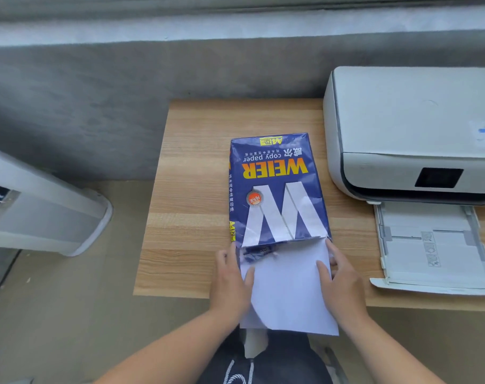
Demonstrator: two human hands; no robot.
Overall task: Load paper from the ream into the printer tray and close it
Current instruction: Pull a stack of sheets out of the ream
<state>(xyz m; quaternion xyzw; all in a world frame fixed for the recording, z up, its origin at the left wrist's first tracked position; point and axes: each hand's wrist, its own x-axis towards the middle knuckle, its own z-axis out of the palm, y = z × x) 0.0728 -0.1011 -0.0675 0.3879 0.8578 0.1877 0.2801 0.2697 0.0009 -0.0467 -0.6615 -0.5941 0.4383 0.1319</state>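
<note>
A blue ream of copy paper [274, 187] lies on the wooden table [191, 206], its torn open end facing me. A stack of white sheets [288, 289] sticks out of that end and past the table's front edge. My left hand [233, 281] grips the stack's left edge and my right hand [338, 281] grips its right edge. The white printer [402, 128] stands at the right of the table. Its paper tray [432, 248] is pulled out toward me and holds no paper.
A grey concrete wall runs behind the table. A white floor appliance [44, 209] stands to the left of the table. My dark trousers with white drawstrings [263, 364] show below the sheets.
</note>
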